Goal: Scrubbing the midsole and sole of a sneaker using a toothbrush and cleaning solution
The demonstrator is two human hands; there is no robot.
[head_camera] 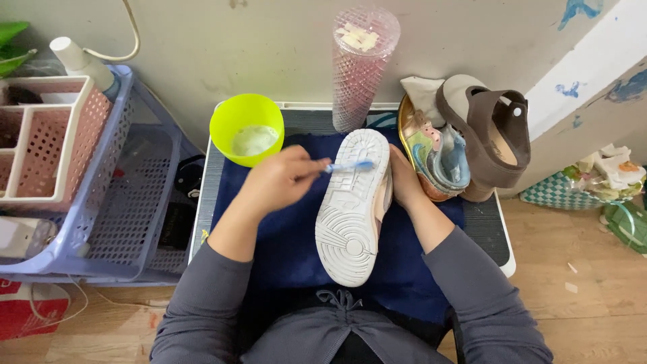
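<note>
A white sneaker [352,205] lies sole up on a dark blue cloth [283,236]. My left hand [282,178] grips a blue toothbrush [350,166], with its head resting on the toe part of the sole. My right hand [404,178] holds the sneaker's right side, fingers tucked behind it. A lime green bowl [247,128] with pale foamy liquid stands just beyond my left hand.
A colourful small shoe [437,156] and a brown shoe [492,135] lean at the back right. A clear pink textured cup [362,64] stands by the wall. Lavender and pink baskets [101,175] sit at the left. The wooden floor [573,269] lies to the right.
</note>
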